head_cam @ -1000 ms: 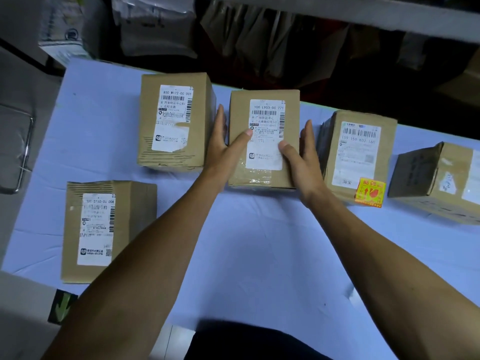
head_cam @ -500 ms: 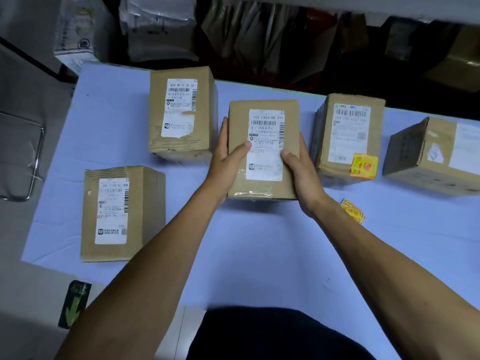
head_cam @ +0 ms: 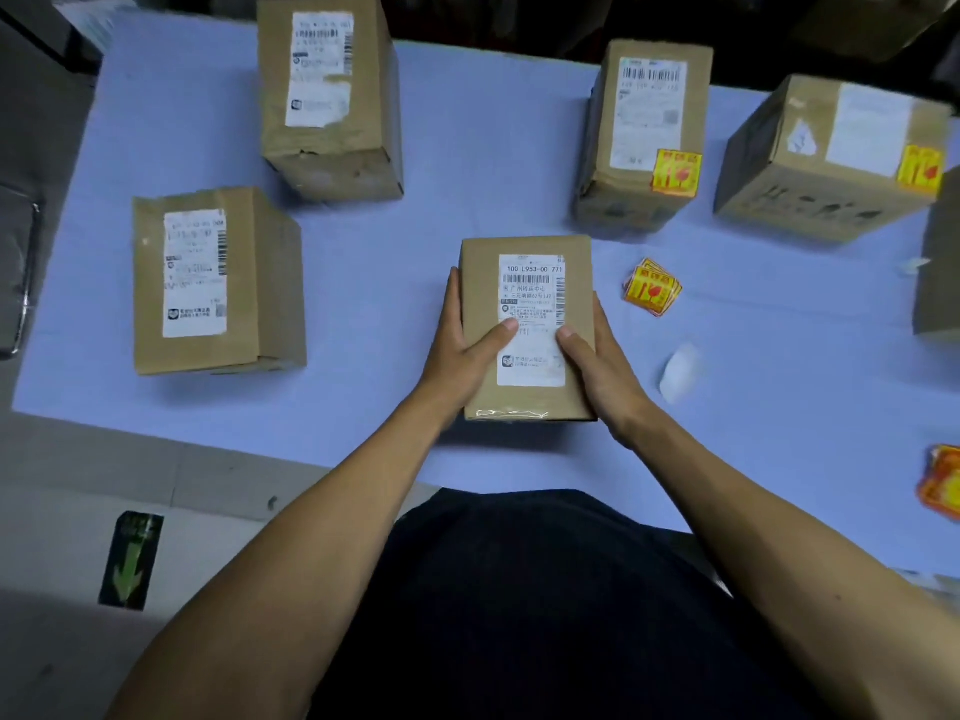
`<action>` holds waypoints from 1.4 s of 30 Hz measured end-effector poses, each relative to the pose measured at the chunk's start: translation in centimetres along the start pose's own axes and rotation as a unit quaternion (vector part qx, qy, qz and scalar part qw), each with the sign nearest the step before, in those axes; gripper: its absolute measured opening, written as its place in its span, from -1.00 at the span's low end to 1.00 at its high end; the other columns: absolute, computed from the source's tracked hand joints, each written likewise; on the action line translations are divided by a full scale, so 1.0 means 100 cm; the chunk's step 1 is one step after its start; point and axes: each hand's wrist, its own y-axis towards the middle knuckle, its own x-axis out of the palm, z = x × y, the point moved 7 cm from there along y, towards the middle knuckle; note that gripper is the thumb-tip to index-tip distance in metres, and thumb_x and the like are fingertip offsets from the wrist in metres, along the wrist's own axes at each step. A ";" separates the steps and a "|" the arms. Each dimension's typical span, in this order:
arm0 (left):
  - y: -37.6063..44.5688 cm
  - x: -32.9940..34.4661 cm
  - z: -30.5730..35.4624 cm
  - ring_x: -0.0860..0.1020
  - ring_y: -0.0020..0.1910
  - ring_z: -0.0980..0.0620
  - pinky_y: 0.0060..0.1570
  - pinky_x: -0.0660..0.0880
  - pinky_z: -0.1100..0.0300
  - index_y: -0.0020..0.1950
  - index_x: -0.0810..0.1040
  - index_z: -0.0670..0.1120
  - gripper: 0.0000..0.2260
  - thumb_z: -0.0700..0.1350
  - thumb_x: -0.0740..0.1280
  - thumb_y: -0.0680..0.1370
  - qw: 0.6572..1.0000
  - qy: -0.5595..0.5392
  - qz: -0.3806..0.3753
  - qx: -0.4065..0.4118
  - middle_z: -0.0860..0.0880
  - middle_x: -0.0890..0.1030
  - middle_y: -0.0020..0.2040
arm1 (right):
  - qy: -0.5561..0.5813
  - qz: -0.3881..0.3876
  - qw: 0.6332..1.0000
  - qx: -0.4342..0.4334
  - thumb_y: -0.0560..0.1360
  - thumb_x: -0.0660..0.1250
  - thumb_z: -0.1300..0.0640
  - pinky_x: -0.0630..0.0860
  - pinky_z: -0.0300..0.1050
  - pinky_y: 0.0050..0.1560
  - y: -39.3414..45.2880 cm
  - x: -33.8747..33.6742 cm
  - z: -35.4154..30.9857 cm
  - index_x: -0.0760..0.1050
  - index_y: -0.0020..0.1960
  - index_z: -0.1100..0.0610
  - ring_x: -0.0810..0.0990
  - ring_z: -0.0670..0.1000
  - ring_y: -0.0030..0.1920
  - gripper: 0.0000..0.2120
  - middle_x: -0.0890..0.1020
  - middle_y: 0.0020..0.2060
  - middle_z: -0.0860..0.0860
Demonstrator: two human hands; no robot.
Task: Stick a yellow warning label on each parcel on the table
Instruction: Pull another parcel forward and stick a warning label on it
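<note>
A brown cardboard parcel with a white shipping label sits near the table's front edge. My left hand grips its left side and my right hand its right side, both thumbs on top. A small stack of yellow warning labels lies just right of it. Two parcels at the back right, one and another, each carry a yellow label. A parcel at the back left and one at the left show only white labels.
The table has a pale blue cover. A white backing scrap lies right of my right hand. More yellow labels lie at the right edge. Another box is cut off at the right. Dark shelving stands behind.
Both hands have pulled the middle parcel from the back row toward the table's front edge. The loose yellow labels have come into view beside it.
</note>
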 end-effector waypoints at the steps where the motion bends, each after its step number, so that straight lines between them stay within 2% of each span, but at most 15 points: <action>1: -0.003 0.005 -0.002 0.51 0.32 0.16 0.31 0.46 0.16 0.62 -0.01 0.11 -0.22 -0.13 0.41 0.57 1.000 0.005 -0.006 0.000 0.11 0.43 0.44 | -0.008 0.003 1.000 0.000 0.41 0.24 -0.50 0.26 0.11 0.51 -0.003 -0.004 0.005 -0.01 0.60 -0.23 0.38 -0.11 0.48 -0.11 0.34 0.52 -0.23; 4: -0.004 0.017 -0.003 0.48 0.35 0.14 0.36 0.43 0.13 0.63 -0.03 0.09 -0.21 -0.10 0.41 0.58 0.999 0.028 -0.018 0.000 0.08 0.40 0.49 | -0.021 0.014 1.000 -0.003 0.43 0.22 -0.50 0.28 0.11 0.51 -0.011 -0.017 0.009 -0.01 0.59 -0.26 0.39 -0.11 0.46 -0.15 0.36 0.50 -0.23; 7: -0.001 0.029 0.002 0.47 0.37 0.11 0.40 0.41 0.09 0.63 -0.04 0.06 -0.20 -0.06 0.42 0.56 0.998 0.055 -0.029 0.006 0.05 0.38 0.51 | -0.026 0.026 0.999 -0.007 0.50 0.18 -0.38 0.30 0.08 0.50 -0.014 -0.029 0.007 0.00 0.59 -0.25 0.43 -0.13 0.43 -0.25 0.39 0.48 -0.24; 14: 0.010 0.046 0.012 0.47 0.36 0.10 0.43 0.36 0.07 0.63 0.00 0.07 -0.15 0.13 0.40 0.46 0.992 0.127 -0.024 0.015 0.07 0.43 0.47 | -0.012 0.017 1.000 -0.004 0.50 0.18 -0.31 0.34 0.03 0.47 -0.010 -0.047 0.002 0.00 0.57 -0.31 0.48 -0.16 0.37 -0.30 0.45 0.42 -0.29; 16: 0.009 0.043 0.014 0.40 0.44 0.08 0.47 0.30 0.07 0.62 0.02 0.08 -0.20 0.14 0.39 0.51 0.985 0.168 -0.010 0.028 0.04 0.35 0.53 | -0.006 0.018 1.000 0.001 0.52 0.20 -0.30 0.38 -0.02 0.44 -0.010 -0.049 0.002 0.03 0.58 -0.28 0.50 -0.14 0.35 -0.31 0.45 0.43 -0.24; 17: 0.008 0.041 0.017 0.29 0.52 0.04 0.51 0.23 0.05 0.62 0.01 0.08 -0.21 0.14 0.38 0.53 0.978 0.204 0.000 0.046 0.01 0.25 0.59 | -0.001 0.031 1.000 0.003 0.56 0.20 -0.26 0.40 -0.12 0.39 -0.012 -0.053 0.001 0.07 0.60 -0.22 0.52 -0.15 0.32 -0.34 0.46 0.44 -0.18; 19: 0.006 0.041 0.029 0.04 0.61 -0.01 0.56 0.04 0.05 0.63 -0.03 0.06 -0.22 0.09 0.36 0.56 0.953 0.292 0.024 0.083 -0.03 0.02 0.65 | -0.009 0.098 0.995 0.009 0.64 0.20 -0.15 0.42 -0.28 0.23 -0.017 -0.069 -0.005 0.21 0.59 -0.07 0.54 -0.15 0.23 -0.45 0.48 0.41 -0.07; 20: 0.006 0.045 0.039 -0.03 0.62 -0.03 0.55 -0.01 0.05 0.63 -0.02 0.03 -0.25 0.03 0.35 0.57 0.933 0.340 0.030 0.117 -0.04 -0.04 0.65 | -0.045 0.134 0.990 0.002 0.65 0.19 -0.13 0.41 -0.26 0.19 -0.019 -0.078 -0.011 0.30 0.54 -0.02 0.54 -0.10 0.22 -0.50 0.50 0.38 -0.03; 23: 0.008 0.074 0.069 -0.07 0.62 -0.15 0.55 -0.08 -0.10 0.60 0.19 -0.05 -0.40 -0.11 0.29 0.57 0.846 0.477 -0.012 0.240 -0.12 0.00 0.65 | -0.113 0.171 0.978 -0.043 0.66 0.18 -0.07 0.40 -0.23 0.05 -0.016 -0.091 -0.027 0.55 0.29 0.07 0.57 -0.04 0.11 -0.67 0.62 0.17 -0.01; 25: 0.015 0.093 0.071 -0.07 0.63 -0.15 0.55 -0.11 -0.16 0.59 0.23 -0.03 -0.47 -0.06 0.23 0.62 0.797 0.543 -0.044 0.262 -0.11 0.03 0.65 | -0.118 0.203 0.971 -0.046 0.67 0.17 0.01 0.37 -0.20 -0.06 -0.011 -0.099 -0.033 0.58 0.13 0.09 0.55 -0.01 0.00 -0.75 0.64 0.00 0.01; 28: 0.025 0.104 0.061 -0.04 0.63 -0.13 0.54 -0.14 -0.20 0.60 0.18 0.04 -0.49 0.12 0.12 0.66 0.754 0.602 -0.045 0.259 -0.08 0.03 0.65 | -0.213 0.219 0.951 -0.043 0.63 0.24 0.11 0.44 -0.10 0.11 0.005 -0.110 -0.035 0.57 0.29 0.16 0.58 0.13 0.16 -0.71 0.63 0.17 0.14; 30: 0.026 0.104 0.057 0.00 0.62 -0.14 0.54 -0.10 -0.23 0.60 0.20 0.05 -0.49 0.16 0.09 0.66 0.746 0.610 -0.038 0.265 -0.08 0.07 0.64 | -0.275 0.203 0.939 -0.034 0.60 0.28 0.13 0.45 -0.01 0.19 0.018 -0.114 -0.031 0.51 0.37 0.16 0.54 0.19 0.24 -0.64 0.58 0.25 0.18; 35: 0.029 0.102 0.055 0.05 0.62 -0.14 0.53 -0.07 -0.20 0.58 0.25 0.05 -0.47 0.19 0.04 0.63 0.749 0.604 -0.034 0.271 -0.08 0.12 0.63 | -0.346 0.205 0.915 -0.032 0.57 0.33 0.13 0.46 0.03 0.17 0.041 -0.124 -0.033 0.47 0.42 0.13 0.42 0.20 0.34 -0.58 0.45 0.33 0.18; 39: 0.030 0.102 0.055 0.04 0.62 -0.13 0.53 -0.08 -0.17 0.58 0.24 0.06 -0.45 0.20 0.01 0.62 0.751 0.606 -0.028 0.262 -0.07 0.12 0.63 | -0.418 0.169 0.892 -0.021 0.53 0.39 0.10 0.48 0.11 0.15 0.054 -0.126 -0.028 0.47 0.40 0.13 0.41 0.25 0.31 -0.55 0.47 0.30 0.18; 42: 0.029 0.102 0.055 0.06 0.62 -0.12 0.54 -0.04 -0.19 0.57 0.26 0.07 -0.47 0.18 0.06 0.62 0.754 0.600 -0.023 0.265 -0.07 0.14 0.63 | -0.432 0.165 0.886 -0.023 0.53 0.41 0.06 0.47 0.10 0.05 0.055 -0.132 -0.025 0.49 0.37 0.15 0.42 0.27 0.27 -0.56 0.50 0.25 0.19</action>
